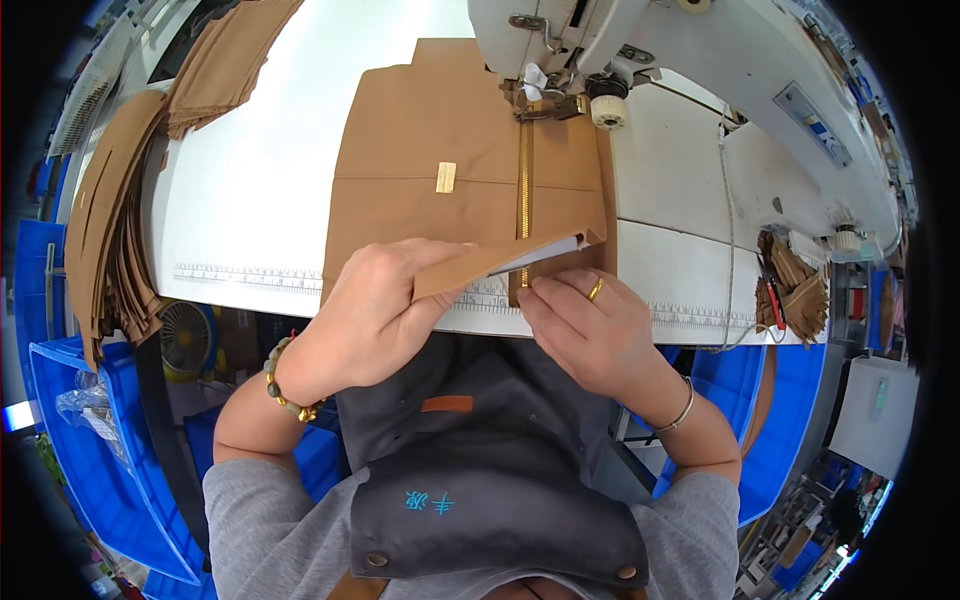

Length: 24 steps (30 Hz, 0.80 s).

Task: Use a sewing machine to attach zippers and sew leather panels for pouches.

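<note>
A tan leather-like panel (400, 125) lies flat on the white sewing table, its far part under the head of the sewing machine (680, 50). Down its right side a gold-toothed zipper (525, 190) runs from the presser foot (548, 105) toward the table's front edge. My left hand (375, 310) is closed on the panel's near flap, lifted and folded so that a pale underside shows. At the zipper's near end my right hand (590, 325) is closed, thumb and fingers pinching there. A small pale-gold patch (446, 178) sits on the panel.
Stacks of tan pieces (110, 220) hang over the table's left edge, with another stack (225, 65) behind. Red-handled snips (775, 300) lie by small brown scraps (800, 295) at the right. A ruler strip (250, 275) follows the front edge. Blue bins (110, 440) stand below.
</note>
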Available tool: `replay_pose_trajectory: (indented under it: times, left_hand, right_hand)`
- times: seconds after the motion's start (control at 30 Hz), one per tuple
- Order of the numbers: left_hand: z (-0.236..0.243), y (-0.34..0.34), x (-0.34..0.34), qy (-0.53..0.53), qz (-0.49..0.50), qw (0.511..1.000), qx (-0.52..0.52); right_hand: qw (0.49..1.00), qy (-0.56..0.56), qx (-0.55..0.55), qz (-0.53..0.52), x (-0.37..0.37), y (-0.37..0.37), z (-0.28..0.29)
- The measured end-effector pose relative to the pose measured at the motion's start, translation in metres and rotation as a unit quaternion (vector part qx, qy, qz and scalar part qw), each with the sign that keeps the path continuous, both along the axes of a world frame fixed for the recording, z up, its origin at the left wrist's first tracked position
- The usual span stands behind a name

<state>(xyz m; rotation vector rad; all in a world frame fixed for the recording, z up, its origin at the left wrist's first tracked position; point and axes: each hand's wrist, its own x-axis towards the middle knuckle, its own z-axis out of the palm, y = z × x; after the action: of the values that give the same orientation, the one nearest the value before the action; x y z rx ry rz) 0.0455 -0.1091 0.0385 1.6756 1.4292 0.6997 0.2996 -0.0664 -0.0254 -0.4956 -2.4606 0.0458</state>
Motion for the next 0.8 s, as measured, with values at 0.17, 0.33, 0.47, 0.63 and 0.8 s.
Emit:
replay_pose_trajectory:
  times: [0.17, 0.33, 0.47, 0.63, 0.8]
  left_hand:
    - [-0.009, 0.001, -0.002, 0.007, -0.037, 0.997, 0.063]
    - [-0.011, -0.002, -0.002, 0.015, -0.041, 0.997, 0.065]
    - [-0.012, -0.003, -0.002, 0.018, -0.041, 0.997, 0.067]
    - [-0.014, -0.003, 0.001, 0.024, -0.054, 0.994, 0.096]
    - [-0.019, -0.020, 0.019, 0.182, -0.066, 0.956, 0.222]
  right_hand:
    - [1.000, 0.002, 0.027, -0.001, -0.002, -0.003, -0.005]
    - [0.999, 0.002, 0.039, -0.019, 0.000, -0.005, -0.006]
    - [0.999, 0.011, 0.036, -0.021, 0.000, -0.006, -0.007]
    - [0.998, -0.003, 0.059, -0.021, 0.006, -0.006, -0.009]
    - [0.995, 0.036, -0.091, 0.002, 0.011, -0.023, -0.022]
